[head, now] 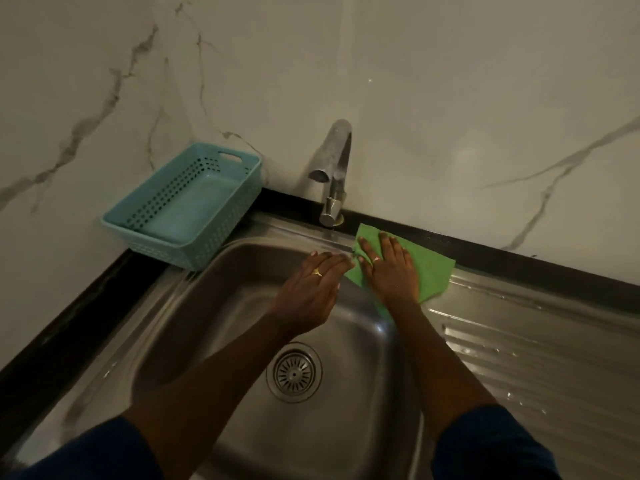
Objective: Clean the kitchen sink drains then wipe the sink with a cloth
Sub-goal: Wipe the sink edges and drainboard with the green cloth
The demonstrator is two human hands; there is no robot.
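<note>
A green cloth (431, 270) lies spread over the back right corner of the steel sink (207, 306), just right of the tap's base. My right hand (389, 268) presses flat on it with fingers spread. My left hand (313, 285) reaches beside it, fingers straight, fingertips touching the sink's back rim at the cloth's left edge. The round drain strainer (293, 373) sits in the bottom of the basin, between my forearms.
A chrome tap (332, 168) rises behind the basin against the marble wall. A teal plastic basket (187, 206) stands on the back left corner of the black counter. A ribbed steel drainboard (540, 348) with water drops lies to the right.
</note>
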